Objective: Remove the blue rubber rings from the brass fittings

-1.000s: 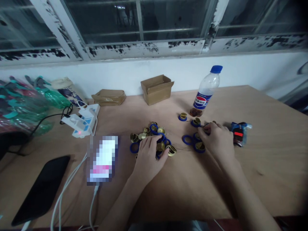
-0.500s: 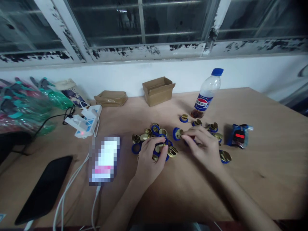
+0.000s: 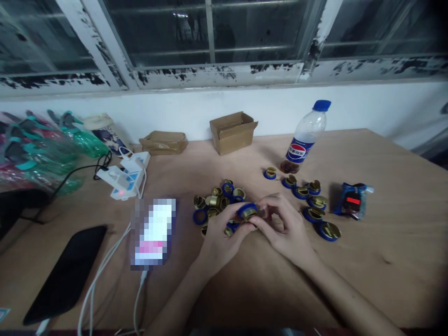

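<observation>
My left hand (image 3: 220, 235) and my right hand (image 3: 282, 228) meet over the wooden table (image 3: 385, 261), both pinched on one gold cap with a blue ring (image 3: 248, 211). Under and behind my left hand lies a loose pile of gold caps and blue rings (image 3: 216, 204). To the right of my right hand sit several assembled blue-and-gold pieces (image 3: 315, 212) in a curved row.
A Pepsi bottle (image 3: 308, 131) stands behind the row, a small blue packet (image 3: 353, 201) lies to its right. An open cardboard box (image 3: 233, 131) and a brown bag (image 3: 164, 142) sit by the wall. A power strip (image 3: 122, 179), cables, a lit phone (image 3: 154, 232) and a dark phone (image 3: 66, 273) lie left.
My right hand has left the assembled pieces and come left to meet my left hand. My left hand has lifted a cap from the pile, and both now grip one piece.
</observation>
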A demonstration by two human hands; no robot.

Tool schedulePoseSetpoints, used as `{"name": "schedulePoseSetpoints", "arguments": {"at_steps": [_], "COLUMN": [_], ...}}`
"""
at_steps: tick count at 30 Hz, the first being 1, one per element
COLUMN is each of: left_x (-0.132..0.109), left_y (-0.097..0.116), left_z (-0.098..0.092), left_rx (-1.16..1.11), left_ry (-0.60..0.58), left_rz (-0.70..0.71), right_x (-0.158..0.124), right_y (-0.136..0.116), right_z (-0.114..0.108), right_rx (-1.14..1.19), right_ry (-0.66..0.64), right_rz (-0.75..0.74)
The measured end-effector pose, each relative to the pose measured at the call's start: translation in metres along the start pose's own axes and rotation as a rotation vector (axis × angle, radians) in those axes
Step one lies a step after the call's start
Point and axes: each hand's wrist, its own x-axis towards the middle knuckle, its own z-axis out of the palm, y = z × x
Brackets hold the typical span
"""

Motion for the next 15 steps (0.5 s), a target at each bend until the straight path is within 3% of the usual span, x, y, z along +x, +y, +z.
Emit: {"name": "schedulePoseSetpoints", "arguments": {"at_steps": [15], "left_x": [-0.0014], "left_y": [-0.0035], "left_z": [-0.0009], "left_rx": [-0.01], "left_ry": [-0.023], "left_rz": [0.021], "right_x": [-0.0032], "right_y": [0.0009], "right_z": [0.0015], "right_rx": [0.075], "right_ry": [0.0], "right_rz": [-0.018]}}
